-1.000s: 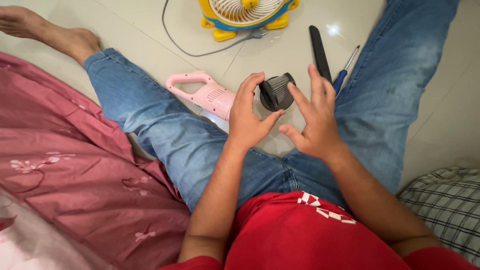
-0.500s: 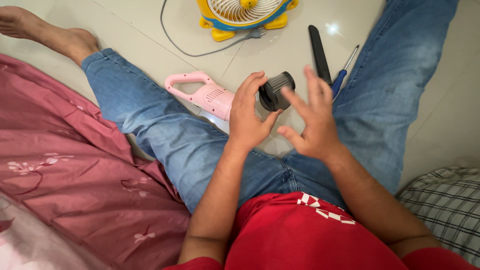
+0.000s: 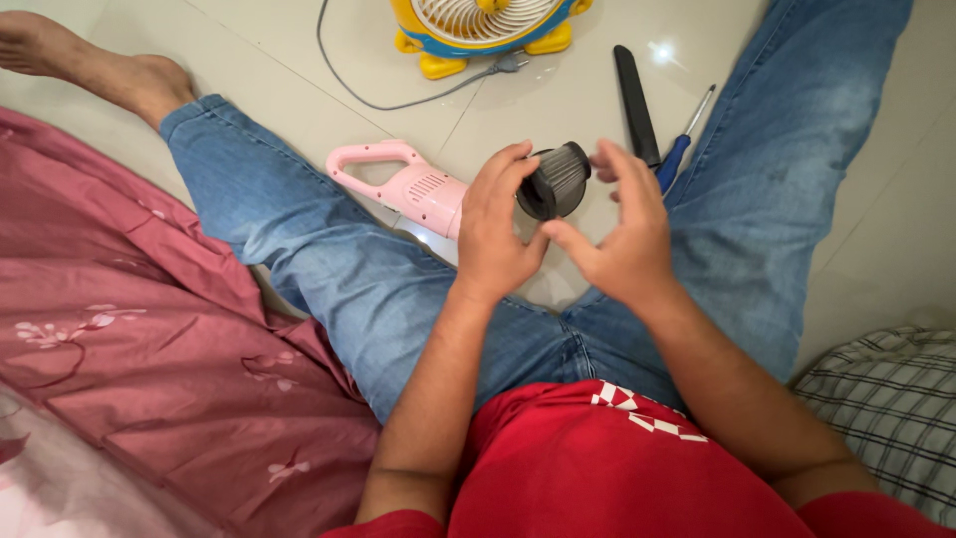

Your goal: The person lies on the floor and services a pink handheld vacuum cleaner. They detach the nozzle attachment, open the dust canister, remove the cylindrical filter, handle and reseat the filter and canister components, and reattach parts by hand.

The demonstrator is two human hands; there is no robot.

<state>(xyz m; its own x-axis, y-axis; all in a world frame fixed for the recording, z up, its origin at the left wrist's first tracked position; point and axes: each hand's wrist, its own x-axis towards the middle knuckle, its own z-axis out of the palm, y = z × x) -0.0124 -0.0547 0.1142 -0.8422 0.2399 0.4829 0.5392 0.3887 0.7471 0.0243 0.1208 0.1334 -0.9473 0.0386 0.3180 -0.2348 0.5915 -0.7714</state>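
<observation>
A person in a red shirt [image 3: 597, 468] and blue jeans [image 3: 358, 269] sits on a pale tiled floor [image 3: 538, 110] with legs spread, and the work goes on between the knees. The left hand [image 3: 495, 231] holds a small dark cylindrical pleated filter [image 3: 555, 180]: its grip is pinched on the filter's left end, fingertips curled over the rim, and the filter is lifted above the floor, tilted with its ribbed side to the right. The right hand [image 3: 619, 231] hovers just beside the filter with its grip spread, fingers fanned and thumb out; whether any fingertip touches the filter cannot be told. Just left of the left hand lies a pink plastic handheld vacuum body with a loop handle [image 3: 403, 181], resting on the floor against the left thigh and partly hidden by the hand. Beyond the right hand lie a long flat black nozzle piece [image 3: 633, 100] and, just beside it, a screwdriver with a blue handle and slim metal shaft [image 3: 684, 139], both partly covered by the fingers. Farther off stands a yellow and blue small fan with a white grille [image 3: 483, 22], its grey cord [image 3: 398, 98] curving across the tiles. A rose-coloured floral cloth [image 3: 129, 349] covers the left side, and a black-and-white checked cushion [image 3: 886, 408] sits at the lower right.
</observation>
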